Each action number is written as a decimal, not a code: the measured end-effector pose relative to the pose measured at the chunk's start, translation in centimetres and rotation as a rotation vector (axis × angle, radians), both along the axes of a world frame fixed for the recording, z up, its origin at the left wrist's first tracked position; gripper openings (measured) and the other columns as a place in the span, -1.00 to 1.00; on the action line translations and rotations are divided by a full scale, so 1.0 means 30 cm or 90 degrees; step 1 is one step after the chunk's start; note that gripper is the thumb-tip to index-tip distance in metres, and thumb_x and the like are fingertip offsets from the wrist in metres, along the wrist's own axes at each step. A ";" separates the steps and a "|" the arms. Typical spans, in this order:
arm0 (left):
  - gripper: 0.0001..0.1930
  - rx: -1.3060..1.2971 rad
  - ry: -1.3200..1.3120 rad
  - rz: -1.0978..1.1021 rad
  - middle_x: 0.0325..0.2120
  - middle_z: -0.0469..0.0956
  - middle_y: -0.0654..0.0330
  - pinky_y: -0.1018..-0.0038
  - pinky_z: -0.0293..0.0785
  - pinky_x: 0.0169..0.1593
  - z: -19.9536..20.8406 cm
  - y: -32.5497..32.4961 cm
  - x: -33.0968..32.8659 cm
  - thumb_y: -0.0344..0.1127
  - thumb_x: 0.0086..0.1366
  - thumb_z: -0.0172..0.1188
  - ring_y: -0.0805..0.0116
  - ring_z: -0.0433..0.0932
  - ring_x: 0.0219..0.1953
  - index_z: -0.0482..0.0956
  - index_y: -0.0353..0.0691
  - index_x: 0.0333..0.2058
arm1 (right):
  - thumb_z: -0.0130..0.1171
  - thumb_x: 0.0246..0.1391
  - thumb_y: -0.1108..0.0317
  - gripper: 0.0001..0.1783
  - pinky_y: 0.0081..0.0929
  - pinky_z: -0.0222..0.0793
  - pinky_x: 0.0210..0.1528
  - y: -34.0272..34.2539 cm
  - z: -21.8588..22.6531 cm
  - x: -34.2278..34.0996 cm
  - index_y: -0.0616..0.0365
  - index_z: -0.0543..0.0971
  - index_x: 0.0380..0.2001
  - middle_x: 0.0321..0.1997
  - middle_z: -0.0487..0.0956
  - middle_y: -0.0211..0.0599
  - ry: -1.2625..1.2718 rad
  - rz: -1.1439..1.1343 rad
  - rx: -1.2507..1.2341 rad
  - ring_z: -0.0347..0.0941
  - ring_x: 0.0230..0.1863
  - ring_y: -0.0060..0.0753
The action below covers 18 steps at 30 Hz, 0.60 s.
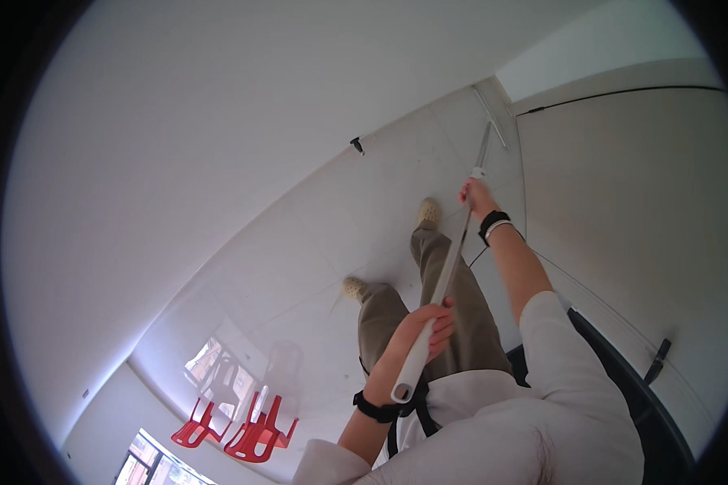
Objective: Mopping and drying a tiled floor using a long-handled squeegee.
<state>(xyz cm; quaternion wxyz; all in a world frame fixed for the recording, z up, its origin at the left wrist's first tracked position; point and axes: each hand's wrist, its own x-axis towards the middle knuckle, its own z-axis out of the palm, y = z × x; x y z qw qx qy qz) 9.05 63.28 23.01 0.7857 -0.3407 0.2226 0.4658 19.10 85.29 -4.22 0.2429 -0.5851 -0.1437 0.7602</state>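
A long pale pole [453, 259] runs slantwise from my waist to the floor. At its far end is a narrow straight bar [491, 117], like the head of a floor squeegee or flat mop; which of the two I cannot tell. My left hand [429, 330] wraps round the white grip near the pole's upper end, where a hanging hole shows. Farther down, my right hand [479, 198] is closed round the shaft, close to a white collar [478, 172]. The bar lies on the floor near the far corner, beside the wall.
Grey glossy tiles [315, 242] cover the floor. A white wall [202, 145] rises at left, with a small black door stop [357, 145] at its foot. Red plastic chairs [257, 438] stand at lower left. A grey door-like panel [623, 202] with a black handle [660, 360] is at right.
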 end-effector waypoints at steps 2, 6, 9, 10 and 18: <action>-0.88 0.007 -0.099 0.109 -0.77 0.11 0.34 0.71 0.05 -0.78 -0.032 -0.166 -0.039 -0.47 0.08 -0.20 0.60 0.08 -0.81 0.21 -0.26 -0.35 | -0.13 -0.19 0.40 -0.90 -0.46 0.18 -0.72 -0.155 -0.025 -0.085 0.14 0.26 -0.67 -0.75 0.22 -0.32 -0.035 0.032 -0.001 0.20 -0.73 -0.39; -0.87 -0.041 -0.111 0.175 -0.76 0.12 0.33 0.70 0.05 -0.78 -0.040 -0.535 -0.102 -0.47 0.08 -0.20 0.60 0.09 -0.81 0.19 -0.28 -0.34 | -0.03 -0.30 0.39 -0.90 -0.35 0.24 -0.59 -0.516 -0.277 -0.101 0.16 0.32 -0.72 -0.73 0.37 -0.24 -0.235 0.329 0.342 0.34 -0.63 -0.24; -0.82 -0.097 -0.150 0.260 -0.75 0.12 0.31 0.68 0.07 -0.76 0.012 -0.839 -0.139 -0.50 0.07 -0.25 0.57 0.11 -0.80 0.18 -0.31 -0.30 | 0.05 -0.38 0.34 -0.85 -0.31 0.25 -0.55 -0.883 -0.322 -0.243 0.20 0.38 -0.75 -0.71 0.41 -0.17 -0.466 0.394 0.385 0.39 -0.55 -0.18; -0.82 -0.125 -0.139 0.291 -0.75 0.12 0.31 0.67 0.08 -0.75 0.035 -0.973 -0.146 -0.50 0.06 -0.25 0.57 0.12 -0.79 0.18 -0.30 -0.30 | 0.03 -0.36 0.32 -0.82 -0.29 0.26 -0.52 -1.026 -0.258 -0.312 0.24 0.39 -0.72 -0.68 0.42 -0.10 -0.492 0.583 0.413 0.39 -0.52 -0.12; -0.81 -0.195 -0.093 0.278 -0.79 0.12 0.30 0.66 0.06 -0.78 0.163 -1.514 -0.046 -0.50 0.04 -0.22 0.54 0.08 -0.83 0.21 -0.30 -0.31 | -0.04 -0.26 0.29 -0.64 -0.25 0.26 -0.25 -1.531 0.142 -0.354 0.43 0.35 -0.43 -0.39 0.41 0.20 -0.412 0.407 0.005 0.33 -0.26 0.06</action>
